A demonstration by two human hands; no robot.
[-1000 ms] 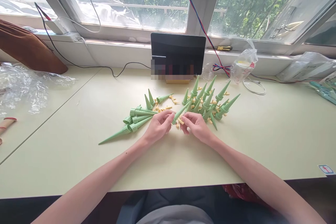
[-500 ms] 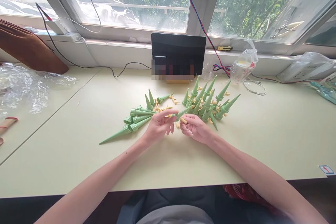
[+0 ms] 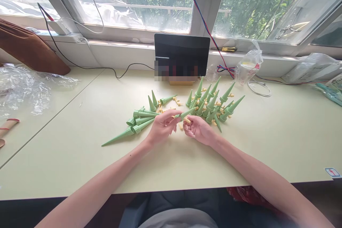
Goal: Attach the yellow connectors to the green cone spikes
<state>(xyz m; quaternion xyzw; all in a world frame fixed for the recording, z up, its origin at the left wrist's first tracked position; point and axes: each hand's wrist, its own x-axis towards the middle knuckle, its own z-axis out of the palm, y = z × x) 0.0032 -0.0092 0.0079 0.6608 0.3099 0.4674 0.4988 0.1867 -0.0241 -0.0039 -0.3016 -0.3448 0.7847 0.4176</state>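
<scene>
My left hand [image 3: 164,125] is closed on a green plastic watering spike [image 3: 186,114], whose pointed tip slants up to the right. Beside it, my right hand [image 3: 199,128] pinches a small yellow valve piece [image 3: 187,120]. The two held parts are close together; whether they touch I cannot tell. Left of my hands lies a loose pile of green spikes [image 3: 145,119], some nested. On the right stand several green spikes with yellow valves fitted [image 3: 211,103]. Small yellow valves [image 3: 177,102] are scattered behind my left hand.
A dark tablet [image 3: 181,51] leans on a stand at the back of the table [image 3: 80,156]. Cables run along the windowsill, where a yellow utility knife [image 3: 229,48] lies. Plastic bags [image 3: 24,89] rest at the left, and a bagged cup [image 3: 248,66] stands at the back right.
The green spike in my left hand has turned slightly, and its wide end shows more. My right hand with the yellow valve has barely shifted.
</scene>
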